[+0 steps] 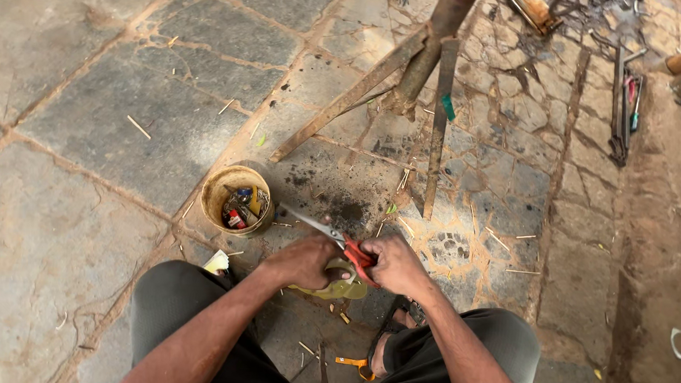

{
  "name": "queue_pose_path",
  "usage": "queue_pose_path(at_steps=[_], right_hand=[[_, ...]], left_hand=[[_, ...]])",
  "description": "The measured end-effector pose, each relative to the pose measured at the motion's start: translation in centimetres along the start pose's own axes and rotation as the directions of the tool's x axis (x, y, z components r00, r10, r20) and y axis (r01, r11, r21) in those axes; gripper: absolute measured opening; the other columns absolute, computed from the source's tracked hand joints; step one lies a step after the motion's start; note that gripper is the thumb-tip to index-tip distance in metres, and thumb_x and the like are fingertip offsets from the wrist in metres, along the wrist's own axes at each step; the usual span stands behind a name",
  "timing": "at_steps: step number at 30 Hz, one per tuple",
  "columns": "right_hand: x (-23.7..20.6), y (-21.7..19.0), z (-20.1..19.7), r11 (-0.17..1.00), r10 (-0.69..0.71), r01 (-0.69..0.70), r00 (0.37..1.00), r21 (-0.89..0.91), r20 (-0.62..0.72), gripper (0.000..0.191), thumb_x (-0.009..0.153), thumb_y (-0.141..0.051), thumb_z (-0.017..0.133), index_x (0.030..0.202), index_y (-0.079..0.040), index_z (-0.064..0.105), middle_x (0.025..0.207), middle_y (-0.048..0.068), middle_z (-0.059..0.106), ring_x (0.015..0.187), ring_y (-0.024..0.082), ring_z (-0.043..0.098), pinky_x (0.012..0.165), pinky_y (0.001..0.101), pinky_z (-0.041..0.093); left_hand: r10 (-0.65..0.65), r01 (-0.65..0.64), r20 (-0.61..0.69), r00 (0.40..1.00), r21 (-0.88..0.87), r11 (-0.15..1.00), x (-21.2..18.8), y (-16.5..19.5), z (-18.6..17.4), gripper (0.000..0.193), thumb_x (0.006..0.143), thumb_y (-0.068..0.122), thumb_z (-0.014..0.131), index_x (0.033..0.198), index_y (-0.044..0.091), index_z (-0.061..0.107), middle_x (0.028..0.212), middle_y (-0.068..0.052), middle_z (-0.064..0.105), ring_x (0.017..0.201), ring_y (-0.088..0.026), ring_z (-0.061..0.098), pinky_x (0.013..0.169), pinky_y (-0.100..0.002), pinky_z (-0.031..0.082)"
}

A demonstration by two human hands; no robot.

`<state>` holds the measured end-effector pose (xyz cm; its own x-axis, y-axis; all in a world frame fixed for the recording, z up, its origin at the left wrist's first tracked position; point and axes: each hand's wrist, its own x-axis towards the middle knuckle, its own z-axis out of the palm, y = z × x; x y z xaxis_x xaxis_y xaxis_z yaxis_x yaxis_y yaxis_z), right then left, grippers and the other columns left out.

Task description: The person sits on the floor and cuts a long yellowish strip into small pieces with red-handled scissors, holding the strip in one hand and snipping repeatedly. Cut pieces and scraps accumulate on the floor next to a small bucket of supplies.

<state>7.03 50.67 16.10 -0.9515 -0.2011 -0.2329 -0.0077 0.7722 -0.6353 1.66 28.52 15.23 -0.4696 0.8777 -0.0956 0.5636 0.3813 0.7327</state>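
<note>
A: Our left hand (302,260) grips the yellowish flat piece (342,287) low between our knees; our right hand (395,265) grasps the red-handled metal scissors (339,240).

B: We should cut slowly, blades pointing toward the yellow plastic bucket (236,200) on the stone floor (93,130).

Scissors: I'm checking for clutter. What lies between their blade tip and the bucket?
In the head view, only bare stone floor separates the scissors from the bucket.
</note>
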Motion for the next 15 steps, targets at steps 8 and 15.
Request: queue_pose_path(at_steps=[8,15], right_hand=[[-0.1,0.5,0.4,0.962,0.094,-0.11,0.993,0.252,0.077,0.004,0.082,-0.006,0.078,0.083,-0.006,0.075,0.067,0.004,0.07,0.051,0.012,0.057,0.047,0.0318,0.046],[0.6,0.7,0.0,0.77,0.242,-0.091,0.958,0.632,-0.157,0.011,0.083,-0.002,0.07,0.093,-0.003,0.073,0.068,0.002,0.067,0.058,0.01,0.06,0.051,0.0269,0.046]], left_hand=[[-0.088,0.088,0.073,0.993,0.002,0.996,0.8,-1.9,0.0,0.017,0.091,0.022,0.065,0.088,0.01,0.076,0.087,-0.009,0.074,0.087,-0.025,0.07,0.089,-0.042,0.054],[0.009,-0.224,-0.385,0.923,-0.519,0.825,-1.5,-2.9,-5.3,0.013,0.071,0.004,0.062,0.073,-0.001,0.073,0.125,-0.01,0.069,0.11,-0.021,0.066,0.081,-0.036,0.06]])
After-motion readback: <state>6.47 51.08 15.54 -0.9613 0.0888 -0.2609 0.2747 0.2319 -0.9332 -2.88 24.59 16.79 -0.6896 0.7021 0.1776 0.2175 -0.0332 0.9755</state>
